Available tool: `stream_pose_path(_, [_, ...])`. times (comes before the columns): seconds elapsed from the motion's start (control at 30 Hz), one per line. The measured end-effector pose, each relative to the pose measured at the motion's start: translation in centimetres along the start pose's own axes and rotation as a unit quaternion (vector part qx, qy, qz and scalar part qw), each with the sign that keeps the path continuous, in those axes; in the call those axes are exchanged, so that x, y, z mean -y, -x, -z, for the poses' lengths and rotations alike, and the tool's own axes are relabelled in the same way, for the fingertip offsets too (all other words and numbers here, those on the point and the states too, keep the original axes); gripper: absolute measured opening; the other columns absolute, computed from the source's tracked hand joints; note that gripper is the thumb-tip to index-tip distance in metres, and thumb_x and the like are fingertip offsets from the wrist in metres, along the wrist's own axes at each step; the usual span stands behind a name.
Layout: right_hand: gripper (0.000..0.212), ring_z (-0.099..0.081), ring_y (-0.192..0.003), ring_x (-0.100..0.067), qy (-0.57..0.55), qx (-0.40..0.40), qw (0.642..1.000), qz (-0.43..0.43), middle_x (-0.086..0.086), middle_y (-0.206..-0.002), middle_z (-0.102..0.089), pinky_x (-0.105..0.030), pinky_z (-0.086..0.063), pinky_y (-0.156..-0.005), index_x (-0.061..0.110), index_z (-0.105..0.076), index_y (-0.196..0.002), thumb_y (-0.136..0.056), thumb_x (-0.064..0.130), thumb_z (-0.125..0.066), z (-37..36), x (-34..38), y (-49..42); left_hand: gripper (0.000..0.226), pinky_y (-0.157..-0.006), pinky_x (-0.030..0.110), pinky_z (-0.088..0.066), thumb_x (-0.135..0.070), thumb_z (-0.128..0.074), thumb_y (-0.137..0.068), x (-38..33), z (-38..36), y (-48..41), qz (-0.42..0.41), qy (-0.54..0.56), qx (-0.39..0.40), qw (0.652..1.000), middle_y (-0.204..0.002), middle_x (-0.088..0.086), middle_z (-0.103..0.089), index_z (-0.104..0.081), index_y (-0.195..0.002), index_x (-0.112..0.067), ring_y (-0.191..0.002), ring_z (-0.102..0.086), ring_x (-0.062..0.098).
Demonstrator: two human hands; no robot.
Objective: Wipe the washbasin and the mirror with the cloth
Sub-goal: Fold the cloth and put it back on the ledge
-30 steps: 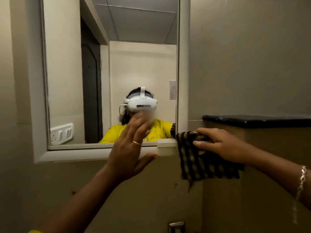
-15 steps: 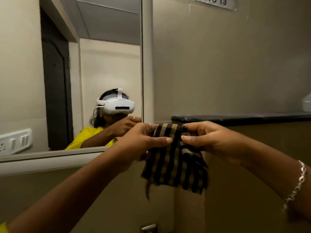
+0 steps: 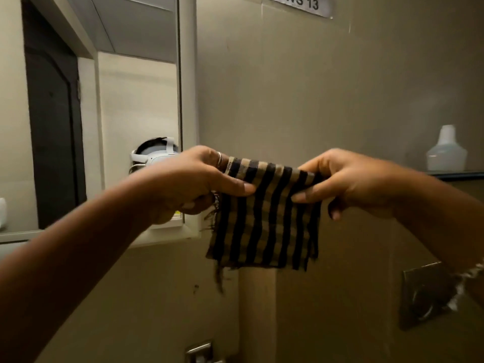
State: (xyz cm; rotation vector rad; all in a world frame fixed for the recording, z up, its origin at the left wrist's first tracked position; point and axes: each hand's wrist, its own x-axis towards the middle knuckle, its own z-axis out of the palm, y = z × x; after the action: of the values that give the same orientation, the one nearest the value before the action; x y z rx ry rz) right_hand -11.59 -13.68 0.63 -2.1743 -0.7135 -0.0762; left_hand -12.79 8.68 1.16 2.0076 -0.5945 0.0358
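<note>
- Here, left half of frame: mirror [image 3: 136,100], white-framed, on the wall. Washbasin not in view.
- Left of centre: left hand [image 3: 188,182] pinches the cloth's upper left corner, thumb laid over the fabric.
- Centre: cloth [image 3: 267,226], dark-and-tan striped, held spread between both hands just right of the mirror's frame; lower edge hangs free, frayed. Judged light, soft, limp. Best gathered into a pad in one palm before pressing on glass.
- Right of centre: right hand [image 3: 358,184] pinches the upper right corner.
- Far right: pale bottle [image 3: 446,153] on a dark ledge.
</note>
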Motion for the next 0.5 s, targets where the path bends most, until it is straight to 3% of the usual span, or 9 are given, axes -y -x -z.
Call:
stream_pose_path(0.1, [0.024,-0.069,-0.065,-0.015,-0.076,-0.019,0.997,0.000,-0.005,-0.075,-0.072,-0.020,-0.053,-0.044,0.008,-0.070,-0.082,-0.059,0.006,-0.064,1.7,1.2,0.1,0.037,-0.027,0.011,-0.031,-0.017,-0.064,-0.058,-1.4,0.1,-0.8,0.006,0.028,0.014,1.000,-0.063,0.005,-0.065,-0.059,-0.092,-0.002,-0.033,-0.051,0.007])
stream_pose_path(0.17, [0.029,-0.071,-0.071,-0.018,-0.089,-0.035,0.995,0.002,-0.006,-0.077,-0.073,-0.022,-0.056,-0.049,0.005,-0.069,-0.085,-0.057,0.006,-0.062,2.9,1.8,-0.2,0.047,-0.032,0.014,-0.043,-0.015,-0.062,-0.059,-2.1,0.0,-1.7,0.003,0.083,0.009,0.997,-0.081,0.012,-0.071,-0.055,-0.104,-0.003,-0.048,-0.065,0.013])
stream_pose_path(0.27, [0.030,-0.071,-0.075,-0.019,-0.067,-0.066,0.996,0.004,-0.008,-0.082,-0.072,-0.023,-0.057,-0.052,0.005,-0.068,-0.087,-0.057,0.006,-0.062,4.6,2.4,-1.0,0.057,-0.048,0.024,-0.057,-0.013,-0.060,-0.061,-2.9,0.0,-3.5,-0.011,0.121,0.002,0.993,-0.103,0.018,-0.067,-0.049,-0.116,-0.005,-0.066,-0.071,0.020])
stream_pose_path(0.4, [0.020,-0.070,-0.083,-0.020,-0.038,-0.109,0.993,0.007,-0.008,-0.087,-0.069,-0.027,-0.059,-0.061,0.007,-0.067,-0.085,-0.067,-0.001,-0.061,7.1,2.6,-3.2,0.043,-0.062,0.034,-0.060,-0.006,-0.060,-0.079,-3.0,0.0,-6.8,-0.067,0.103,-0.063,0.990,-0.107,0.014,-0.065,-0.048,-0.120,-0.005,-0.081,-0.071,0.025])
stream_pose_path(0.5, [0.022,-0.066,-0.085,-0.020,-0.012,-0.148,0.989,0.018,-0.007,-0.086,-0.065,-0.027,-0.059,-0.065,0.007,-0.065,-0.083,-0.081,-0.011,-0.053,8.9,1.9,-5.7,0.031,-0.067,0.030,-0.059,-0.004,-0.058,-0.083,-2.4,0.1,-9.8,-0.125,0.062,-0.117,0.983,-0.106,0.010,-0.063,-0.051,-0.113,-0.006,-0.087,-0.067,0.020])
